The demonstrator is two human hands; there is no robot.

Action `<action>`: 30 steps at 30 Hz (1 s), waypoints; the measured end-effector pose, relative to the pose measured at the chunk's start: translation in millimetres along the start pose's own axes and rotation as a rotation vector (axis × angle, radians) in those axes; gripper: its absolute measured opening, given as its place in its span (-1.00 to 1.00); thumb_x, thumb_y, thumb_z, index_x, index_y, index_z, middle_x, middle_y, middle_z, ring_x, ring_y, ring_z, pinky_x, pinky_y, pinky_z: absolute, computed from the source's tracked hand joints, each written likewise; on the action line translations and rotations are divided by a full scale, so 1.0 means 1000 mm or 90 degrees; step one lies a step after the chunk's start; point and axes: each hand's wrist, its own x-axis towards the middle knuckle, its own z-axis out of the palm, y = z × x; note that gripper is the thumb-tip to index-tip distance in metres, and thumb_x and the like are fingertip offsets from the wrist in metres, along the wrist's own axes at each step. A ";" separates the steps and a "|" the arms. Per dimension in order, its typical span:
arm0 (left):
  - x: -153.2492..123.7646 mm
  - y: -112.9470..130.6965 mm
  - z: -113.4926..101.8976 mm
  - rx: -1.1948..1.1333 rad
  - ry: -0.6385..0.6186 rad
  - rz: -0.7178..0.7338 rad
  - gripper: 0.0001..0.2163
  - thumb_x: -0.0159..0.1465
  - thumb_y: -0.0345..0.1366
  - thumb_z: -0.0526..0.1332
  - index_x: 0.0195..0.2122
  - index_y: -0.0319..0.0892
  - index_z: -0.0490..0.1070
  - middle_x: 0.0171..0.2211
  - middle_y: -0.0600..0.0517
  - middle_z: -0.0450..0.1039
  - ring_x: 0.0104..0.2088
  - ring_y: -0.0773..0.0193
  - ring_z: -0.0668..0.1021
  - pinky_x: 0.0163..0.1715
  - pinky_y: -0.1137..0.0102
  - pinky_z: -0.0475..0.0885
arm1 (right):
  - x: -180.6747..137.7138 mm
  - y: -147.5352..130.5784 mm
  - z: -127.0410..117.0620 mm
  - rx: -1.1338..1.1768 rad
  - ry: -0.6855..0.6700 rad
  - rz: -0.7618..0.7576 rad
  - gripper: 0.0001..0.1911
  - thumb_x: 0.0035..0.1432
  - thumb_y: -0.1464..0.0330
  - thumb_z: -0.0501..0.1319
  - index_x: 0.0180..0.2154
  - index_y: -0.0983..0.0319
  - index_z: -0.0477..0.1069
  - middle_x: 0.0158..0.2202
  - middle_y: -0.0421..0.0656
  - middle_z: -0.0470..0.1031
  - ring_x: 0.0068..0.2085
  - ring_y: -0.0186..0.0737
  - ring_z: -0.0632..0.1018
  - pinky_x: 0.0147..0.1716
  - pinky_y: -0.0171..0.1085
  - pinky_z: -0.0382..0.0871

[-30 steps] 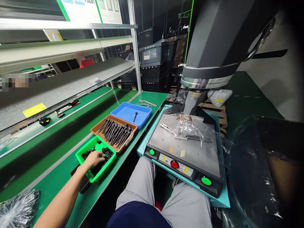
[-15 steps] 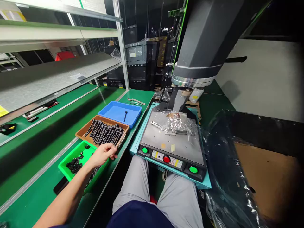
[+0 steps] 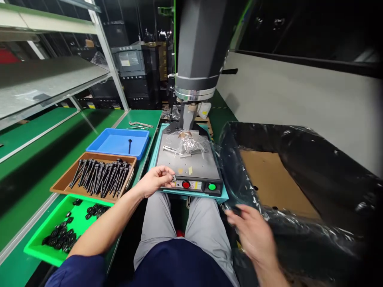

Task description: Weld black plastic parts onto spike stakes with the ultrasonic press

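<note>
My left hand (image 3: 157,181) is closed in a pinch in front of the machine's control panel, with a small ring-like piece (image 3: 174,178) at its fingertips. My right hand (image 3: 254,233), smeared by motion, is at the near edge of the plastic-lined box (image 3: 302,223). Its fingers close on something dark and small whose kind I cannot make out. Left of me, a green tray (image 3: 32,247) holds small black nut-like parts (image 3: 61,237). Behind it a brown tray (image 3: 62,181) carries many black rods with thick heads (image 3: 103,175).
A blue tray (image 3: 98,145) with one black rod stands behind the brown one. Wrenches (image 3: 140,124) lie farther back. The machine's grey plate (image 3: 191,169) bears crumpled clear plastic (image 3: 190,142) beneath a large dark head (image 3: 197,48). Cardboard (image 3: 269,179) lies inside the lined box.
My left hand has moved right, from beside the brown and green trays to before the control panel. My right hand has come into view. The camera has turned to the right.
</note>
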 end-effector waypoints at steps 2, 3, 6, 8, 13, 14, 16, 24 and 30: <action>0.007 -0.008 0.016 -0.020 -0.032 -0.007 -0.63 -0.03 -0.28 0.48 -0.25 -0.26 0.41 -0.48 0.08 0.47 -0.44 0.35 0.59 -0.42 0.51 0.42 | 0.007 -0.001 0.031 0.036 -0.043 0.011 -0.66 -0.03 0.14 0.43 -0.23 0.10 0.46 -0.40 -0.17 0.53 -0.40 -0.12 0.54 -0.38 -0.14 0.45; 0.008 -0.012 0.022 -0.029 -0.041 -0.007 -0.60 -0.06 -0.31 0.50 -0.24 -0.26 0.42 -0.46 0.08 0.48 -0.46 0.39 0.56 -0.42 0.51 0.41 | 0.012 -0.001 0.047 0.058 -0.097 0.017 -0.66 -0.03 0.15 0.42 -0.23 0.13 0.47 -0.38 -0.15 0.54 -0.40 -0.12 0.54 -0.38 -0.13 0.45; 0.010 -0.024 0.033 -0.026 -0.033 -0.002 -0.57 -0.14 -0.35 0.53 -0.25 -0.26 0.44 -0.41 0.08 0.50 -0.51 0.46 0.50 -0.44 0.51 0.39 | 0.029 -0.001 0.082 0.085 -0.172 -0.014 -0.62 0.05 0.17 0.35 -0.11 0.20 0.46 -0.41 -0.17 0.51 -0.45 -0.24 0.51 -0.44 -0.21 0.43; 0.011 -0.029 0.037 0.006 -0.013 0.003 -0.60 -0.11 -0.31 0.52 -0.27 -0.27 0.45 -0.44 0.06 0.50 -0.50 0.42 0.51 -0.45 0.49 0.40 | 0.035 0.003 0.089 0.079 -0.198 -0.029 -0.58 0.09 0.20 0.30 -0.03 0.22 0.45 -0.41 -0.17 0.50 -0.44 -0.26 0.51 -0.44 -0.25 0.43; 0.015 -0.034 0.039 0.117 0.045 0.050 -0.68 -0.03 -0.24 0.48 -0.29 -0.28 0.50 -0.53 0.05 0.49 -0.52 0.36 0.51 -0.47 0.46 0.42 | 0.039 0.014 0.080 0.069 -0.198 -0.036 -0.56 0.12 0.23 0.26 0.02 0.27 0.44 -0.40 -0.17 0.47 -0.45 -0.29 0.50 -0.46 -0.26 0.46; 0.016 -0.035 0.040 0.124 0.060 0.060 -0.68 -0.02 -0.24 0.48 -0.29 -0.27 0.51 -0.54 0.06 0.49 -0.53 0.37 0.51 -0.48 0.46 0.41 | 0.040 0.015 0.079 0.065 -0.193 -0.040 -0.57 0.13 0.23 0.25 0.02 0.27 0.44 -0.40 -0.17 0.46 -0.46 -0.30 0.50 -0.46 -0.26 0.46; 0.019 -0.036 0.041 0.112 0.072 0.071 -0.70 -0.01 -0.25 0.47 -0.28 -0.26 0.52 -0.54 0.06 0.49 -0.53 0.38 0.51 -0.49 0.47 0.41 | 0.043 0.017 0.078 0.051 -0.179 -0.059 -0.60 0.15 0.26 0.23 0.02 0.25 0.45 -0.35 -0.16 0.46 -0.45 -0.31 0.50 -0.46 -0.27 0.46; 0.027 -0.042 0.046 0.148 0.026 0.070 -0.73 0.06 -0.22 0.42 -0.23 -0.21 0.59 -0.20 -0.05 0.49 -0.50 0.39 0.53 -0.51 0.45 0.44 | 0.047 0.011 0.075 -0.018 -0.157 -0.169 -0.64 0.19 0.34 0.18 0.03 0.21 0.47 -0.19 -0.10 0.42 -0.38 -0.32 0.50 -0.40 -0.27 0.49; 0.029 -0.045 0.039 0.290 -0.020 0.172 -0.79 0.17 -0.22 0.35 -0.18 -0.15 0.61 -0.36 0.00 0.46 -0.43 0.33 0.53 -0.42 0.41 0.48 | 0.048 0.010 0.073 -0.029 -0.170 -0.144 -0.63 0.17 0.34 0.20 0.01 0.24 0.48 -0.24 -0.12 0.42 -0.43 -0.33 0.50 -0.43 -0.26 0.48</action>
